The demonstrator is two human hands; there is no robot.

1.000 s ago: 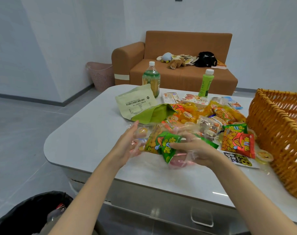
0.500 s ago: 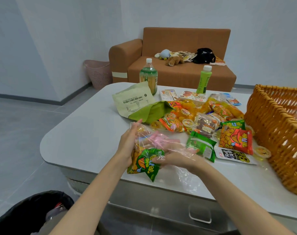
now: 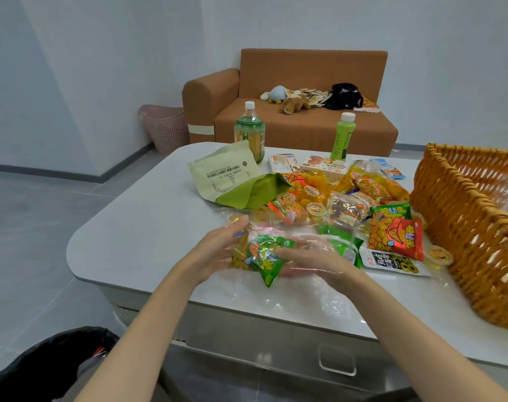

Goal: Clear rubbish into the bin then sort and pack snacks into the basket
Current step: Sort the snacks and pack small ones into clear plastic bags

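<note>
Hands: left hand (image 3: pixel 218 250) and right hand (image 3: pixel 307 258) are pressed from both sides onto a green snack packet (image 3: pixel 264 256), which is gripped inside crumpled clear plastic wrap (image 3: pixel 299 288) at the near table (image 3: pixel 136 236) edge.
Basket: wicker basket (image 3: pixel 467 227) is seen at the right.
Bin: black-lined bin (image 3: pixel 44 364) is seen below left.
Crowding: red-and-yellow packet (image 3: pixel 396 233), jelly cup (image 3: pixel 439 254) and pale green pouch (image 3: pixel 226 172) are spread just behind the hands.
Behind: two bottles are stood upright, big one (image 3: pixel 249 130) left, slim green one (image 3: pixel 344 136) right.

Large "8" in yellow legible on white-and-black packet (image 3: pixel 391 261), at 3 o'clock from hands. Chinese characters on pale green pouch (image 3: pixel 223 172), at 11 o'clock, and on other wrappers too small to read.
</note>
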